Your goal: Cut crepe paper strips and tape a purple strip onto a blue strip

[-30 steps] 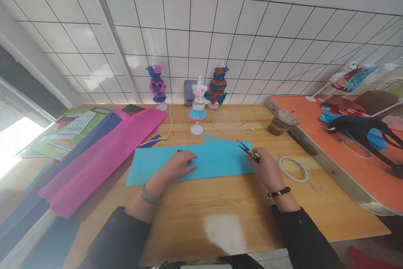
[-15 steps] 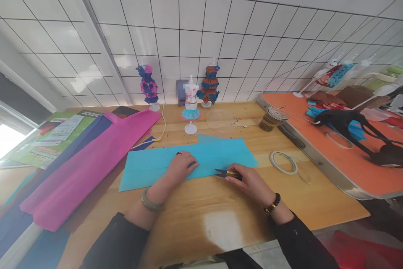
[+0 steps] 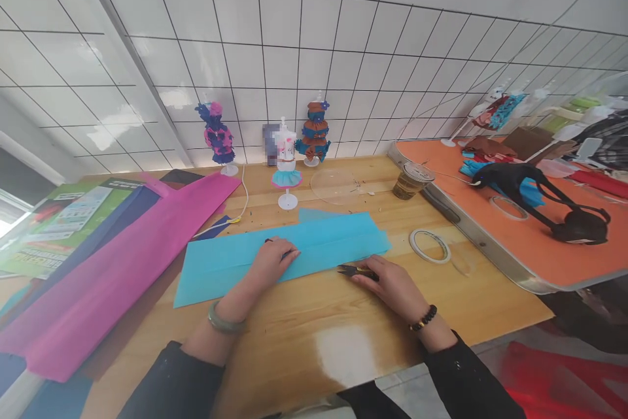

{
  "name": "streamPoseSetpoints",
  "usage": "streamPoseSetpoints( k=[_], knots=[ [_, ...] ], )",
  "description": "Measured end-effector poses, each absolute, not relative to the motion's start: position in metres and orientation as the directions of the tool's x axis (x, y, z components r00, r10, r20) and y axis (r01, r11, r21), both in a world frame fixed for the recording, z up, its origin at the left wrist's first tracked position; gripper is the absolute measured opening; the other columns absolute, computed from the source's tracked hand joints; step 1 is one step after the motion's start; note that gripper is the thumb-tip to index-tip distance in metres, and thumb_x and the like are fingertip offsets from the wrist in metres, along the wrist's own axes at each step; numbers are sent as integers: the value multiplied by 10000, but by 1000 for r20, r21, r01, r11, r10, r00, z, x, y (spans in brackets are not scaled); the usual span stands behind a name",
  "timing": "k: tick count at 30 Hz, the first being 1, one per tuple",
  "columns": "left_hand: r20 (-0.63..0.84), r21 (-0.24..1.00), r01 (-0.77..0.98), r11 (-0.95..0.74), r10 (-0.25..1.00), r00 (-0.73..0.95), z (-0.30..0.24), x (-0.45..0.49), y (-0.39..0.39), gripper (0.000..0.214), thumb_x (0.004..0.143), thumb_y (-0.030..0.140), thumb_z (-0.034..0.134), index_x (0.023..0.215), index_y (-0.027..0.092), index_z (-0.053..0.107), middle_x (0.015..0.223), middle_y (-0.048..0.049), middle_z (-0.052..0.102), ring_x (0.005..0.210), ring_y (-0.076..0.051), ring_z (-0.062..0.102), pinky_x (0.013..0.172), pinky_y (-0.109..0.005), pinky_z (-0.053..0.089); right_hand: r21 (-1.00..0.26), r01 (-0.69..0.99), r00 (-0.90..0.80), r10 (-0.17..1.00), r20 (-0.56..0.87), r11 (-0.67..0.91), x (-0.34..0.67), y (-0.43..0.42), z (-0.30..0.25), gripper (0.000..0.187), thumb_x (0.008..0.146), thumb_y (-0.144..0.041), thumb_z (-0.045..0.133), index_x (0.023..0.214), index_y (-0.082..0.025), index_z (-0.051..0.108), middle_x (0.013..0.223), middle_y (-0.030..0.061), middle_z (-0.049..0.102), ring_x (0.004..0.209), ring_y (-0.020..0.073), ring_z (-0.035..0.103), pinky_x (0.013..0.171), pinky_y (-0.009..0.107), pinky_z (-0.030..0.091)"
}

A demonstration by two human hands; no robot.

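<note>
A long light-blue sheet of paper [image 3: 324,244] lies flat across the wooden table [image 3: 304,334]. My left hand [image 3: 272,259] rests palm down on the middle of the sheet, fingers stretched flat, with a small dark object just under the fingertips. My right hand [image 3: 390,282] is closed around small black and yellow scissors [image 3: 356,270], whose blades point left at the sheet's near edge.
Pink paper [image 3: 122,262] and dark blue sheets lie at the left over a green booklet [image 3: 59,216]. Three small dressed mannequins [image 3: 287,161] stand by the tiled wall. A drink cup [image 3: 409,180], tape ring [image 3: 430,244] and an orange tray [image 3: 530,236] with craft pieces are on the right.
My right hand carried the scissors from the sheet's right end to its near edge, blades now pointing left. The view shifted right. My left hand stayed on the paper.
</note>
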State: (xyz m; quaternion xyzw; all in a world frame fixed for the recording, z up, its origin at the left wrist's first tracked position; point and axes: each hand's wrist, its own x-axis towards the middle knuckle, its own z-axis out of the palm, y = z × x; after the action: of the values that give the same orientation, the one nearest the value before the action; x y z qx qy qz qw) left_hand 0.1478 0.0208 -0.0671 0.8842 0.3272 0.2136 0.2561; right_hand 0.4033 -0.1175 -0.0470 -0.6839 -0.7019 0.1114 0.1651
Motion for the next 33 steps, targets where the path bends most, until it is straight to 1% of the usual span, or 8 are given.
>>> streamPoseSetpoints(
  k=[7,14,18,21,24,33],
  knots=[
    [199,601,479,-640,700,686,-68,147,22,305,883,350,374,750,194,598,747,-1,638,729,-150,508,731,-294,349,-383,922,-19,995,95,54,405,-118,-49,317,816,-500,455,883,-224,596,847,40,633,757,177,592,646,282,435],
    [191,601,482,-638,700,688,-68,148,22,323,886,358,353,750,193,595,758,-8,640,734,-154,513,737,-302,354,-365,931,67,990,122,-18,419,-123,-47,335,819,-505,436,862,-210,588,842,54,640,737,188,598,622,288,430],
    [182,596,492,-634,704,686,-66,148,22,319,884,352,356,742,191,592,754,-8,639,735,-156,512,734,-303,354,-362,932,86,989,121,-37,428,-126,-48,345,812,-518,436,858,-218,598,839,52,648,729,187,607,612,284,430],
    [179,606,494,-623,712,679,-66,148,22,314,883,350,359,734,194,587,742,-2,634,731,-155,507,729,-297,354,-336,941,93,989,119,-48,431,-127,-50,363,811,-532,430,869,-217,602,844,50,649,728,189,608,615,289,429],
    [177,621,482,-618,710,682,-66,148,22,328,889,353,346,724,191,580,731,1,629,716,-150,504,735,-296,352,-321,946,77,989,126,-33,429,-124,-52,362,813,-532,428,865,-219,605,840,43,643,723,183,606,609,287,425],
    [180,628,476,-616,710,681,-66,147,21,323,888,354,352,722,191,576,725,8,627,708,-147,495,728,-295,350,-360,929,-51,993,104,85,399,-105,-48,329,825,-507,438,864,-225,603,870,44,609,746,169,583,662,288,430]
  ],
)
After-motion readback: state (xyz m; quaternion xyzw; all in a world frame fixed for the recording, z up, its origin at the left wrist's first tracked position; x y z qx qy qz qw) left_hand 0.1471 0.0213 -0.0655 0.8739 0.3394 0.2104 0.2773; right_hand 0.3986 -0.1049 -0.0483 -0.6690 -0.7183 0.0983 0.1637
